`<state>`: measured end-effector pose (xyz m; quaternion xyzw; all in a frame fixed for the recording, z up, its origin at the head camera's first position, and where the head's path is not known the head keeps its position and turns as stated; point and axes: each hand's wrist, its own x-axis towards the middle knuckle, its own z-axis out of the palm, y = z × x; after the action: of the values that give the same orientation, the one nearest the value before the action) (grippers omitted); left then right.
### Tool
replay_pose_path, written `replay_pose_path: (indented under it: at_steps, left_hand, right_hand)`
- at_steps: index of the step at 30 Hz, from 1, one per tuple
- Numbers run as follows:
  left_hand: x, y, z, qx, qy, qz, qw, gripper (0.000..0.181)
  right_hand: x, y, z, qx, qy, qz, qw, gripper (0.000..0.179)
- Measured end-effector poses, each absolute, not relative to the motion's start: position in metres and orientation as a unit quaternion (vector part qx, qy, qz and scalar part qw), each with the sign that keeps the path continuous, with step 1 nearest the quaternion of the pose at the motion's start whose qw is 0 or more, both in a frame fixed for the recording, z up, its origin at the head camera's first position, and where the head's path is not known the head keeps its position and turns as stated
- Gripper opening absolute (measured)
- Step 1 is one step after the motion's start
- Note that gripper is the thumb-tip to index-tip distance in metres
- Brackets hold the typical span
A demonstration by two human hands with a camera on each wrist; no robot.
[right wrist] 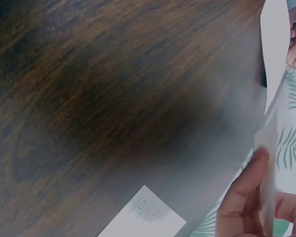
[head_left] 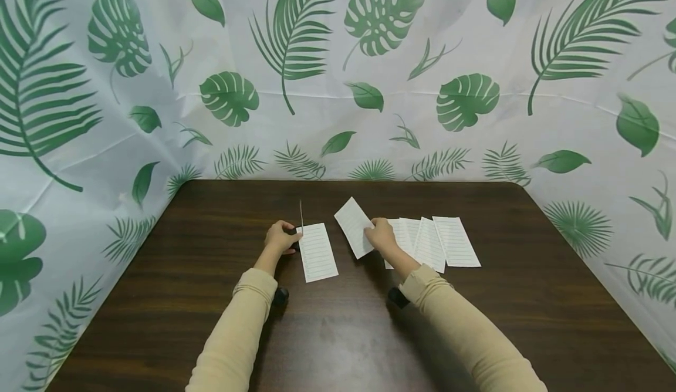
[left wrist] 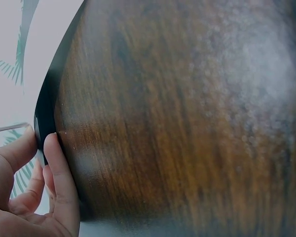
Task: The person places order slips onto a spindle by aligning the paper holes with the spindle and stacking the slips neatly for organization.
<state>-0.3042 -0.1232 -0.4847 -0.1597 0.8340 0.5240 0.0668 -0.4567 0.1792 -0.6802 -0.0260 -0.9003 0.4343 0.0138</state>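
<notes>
While the right grip (head_left: 381, 236) clamps a tilted sheet (head_left: 352, 225) above the counter (head_left: 338, 339), left of the fanned sheets (head_left: 456, 242), the left grip (head_left: 281, 238) pinches a black, clip-like piece (left wrist: 47, 116) beside a lined page (head_left: 318, 253) — likely a gathering step; next move probably calls for aligning edges.

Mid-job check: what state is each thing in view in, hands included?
Left hand: pinching at the left lined sheet's edge.
Left lined sheet: held at its left edge.
Black clip-like piece: at the left hand's fingers; whether clamped, unclear.
Right hand: gripping a sheet.
Right lined sheet: held, tilted, off the table.
Four other lined sheets: lying on the table, partly overlapping.
Leaf-print backdrop: hanging, creased.
</notes>
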Motion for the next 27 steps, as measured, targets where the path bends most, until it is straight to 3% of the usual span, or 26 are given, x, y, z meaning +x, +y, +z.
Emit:
replay_pose_path:
  at_steps: [5, 8, 11, 27]
  left_hand:
    - [-0.278, -0.115, -0.455, -0.16, 0.843, 0.509, 0.073, 0.033]
    - [-0.276, -0.115, -0.454, -0.15, 0.843, 0.512, 0.068, 0.033]
    - [-0.279, -0.116, -0.455, -0.159, 0.84, 0.514, 0.07, 0.033]
    - [-0.282, -0.116, -0.454, -0.17, 0.834, 0.519, 0.086, 0.034]
  right_hand:
    - [-0.374, 0.158, -0.571, -0.021, -0.885, 0.464, 0.013, 0.028]
    - [-0.316, 0.14, -0.487, -0.034, -0.877, 0.48, -0.007, 0.03]
    - [-0.281, 0.127, -0.434, -0.062, -0.868, 0.49, -0.04, 0.03]
    - [-0.268, 0.122, -0.414, -0.058, -0.843, 0.529, -0.079, 0.021]
